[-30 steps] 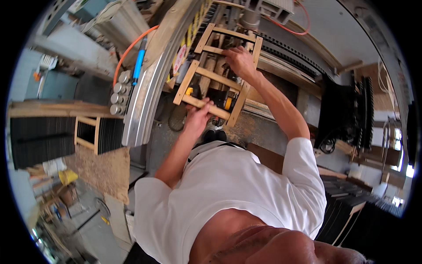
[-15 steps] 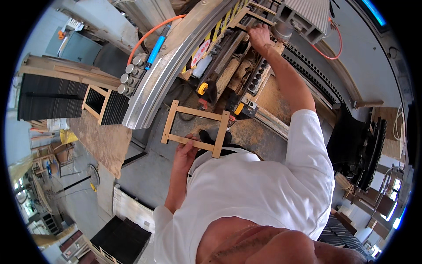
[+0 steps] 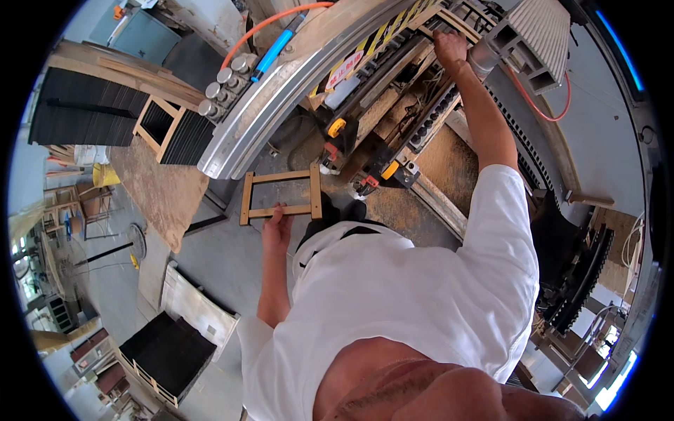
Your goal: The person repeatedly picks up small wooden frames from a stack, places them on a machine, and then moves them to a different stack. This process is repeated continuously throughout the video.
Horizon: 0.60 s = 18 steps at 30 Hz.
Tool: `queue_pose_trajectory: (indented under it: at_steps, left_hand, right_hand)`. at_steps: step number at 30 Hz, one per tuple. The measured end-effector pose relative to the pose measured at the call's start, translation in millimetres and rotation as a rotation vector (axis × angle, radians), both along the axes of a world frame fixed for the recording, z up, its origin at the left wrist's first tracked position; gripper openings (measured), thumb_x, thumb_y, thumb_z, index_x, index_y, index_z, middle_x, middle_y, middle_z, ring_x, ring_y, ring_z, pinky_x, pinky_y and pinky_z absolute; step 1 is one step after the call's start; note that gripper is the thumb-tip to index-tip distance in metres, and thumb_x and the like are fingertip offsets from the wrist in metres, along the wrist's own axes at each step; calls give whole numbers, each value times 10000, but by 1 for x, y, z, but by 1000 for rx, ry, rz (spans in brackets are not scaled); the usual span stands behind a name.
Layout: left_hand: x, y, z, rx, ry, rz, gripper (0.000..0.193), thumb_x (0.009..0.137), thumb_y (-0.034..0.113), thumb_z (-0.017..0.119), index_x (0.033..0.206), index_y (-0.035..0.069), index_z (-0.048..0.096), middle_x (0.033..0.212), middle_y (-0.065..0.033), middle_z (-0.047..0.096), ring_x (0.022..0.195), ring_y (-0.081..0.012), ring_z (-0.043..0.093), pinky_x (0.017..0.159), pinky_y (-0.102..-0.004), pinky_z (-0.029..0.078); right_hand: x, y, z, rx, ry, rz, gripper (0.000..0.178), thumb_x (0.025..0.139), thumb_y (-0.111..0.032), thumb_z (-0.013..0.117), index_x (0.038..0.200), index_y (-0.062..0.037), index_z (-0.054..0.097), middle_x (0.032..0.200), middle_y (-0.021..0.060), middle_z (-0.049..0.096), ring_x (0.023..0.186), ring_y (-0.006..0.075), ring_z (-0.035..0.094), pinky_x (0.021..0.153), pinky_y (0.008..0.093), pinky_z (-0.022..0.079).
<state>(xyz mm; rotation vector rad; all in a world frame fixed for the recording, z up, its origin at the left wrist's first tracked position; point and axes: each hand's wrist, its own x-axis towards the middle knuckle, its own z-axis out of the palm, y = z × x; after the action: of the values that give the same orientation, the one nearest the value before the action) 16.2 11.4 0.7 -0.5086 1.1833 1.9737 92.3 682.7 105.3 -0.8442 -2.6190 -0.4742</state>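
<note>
My left hand [image 3: 278, 226] grips a small rectangular wooden frame [image 3: 315, 191] by its near bar, out in front of my waist on the left. The frame has crossing bars with ends that stick out, and the floor shows through its middle. At the far end of the machine [image 3: 386, 116], my right hand [image 3: 451, 49] has its fingers curled on another wooden frame [image 3: 463, 26], which lies across the rails. Its fingertips are partly hidden. Close beside that hand is a round metal spindle housing [image 3: 483, 57].
A curved metal guard rail [image 3: 242, 133] with silver knobs [image 3: 228, 88] runs at left, with an orange hose [image 3: 270, 27]. Stacked black-sided frames [image 3: 186, 137] stand on a board [image 3: 158, 186]. Sawdust [image 3: 435, 175] covers the machine bed. A black-covered stack [image 3: 168, 354] sits lower left.
The view has shifted. My left hand has carried its wooden frame leftward, off the machine's near end, and turned it straighter. My right hand stays at the far frame.
</note>
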Motion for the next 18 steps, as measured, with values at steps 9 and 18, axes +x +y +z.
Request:
queue_pose_trajectory:
  at_steps: [9,18]
  left_hand:
    - [3,-40,-34,-287,80,63,349,880,147,658,1193,36,549,1031,-66,654,899,-164,630,710,-295,550]
    - [-3,-36,28,-500,281,70,317,867,168,685,1138,27,601,1037,-60,661,909,-156,632,718,-294,529]
  right_hand:
    - [-14,-7,17,-207,-203,-127,206,903,-124,497,1053,-117,638,983,159,691,937,340,666,748,497,516]
    - [-12,-5,16,38,-176,-3,209,901,-253,499,931,-130,665,839,164,690,827,362,666,723,498,483]
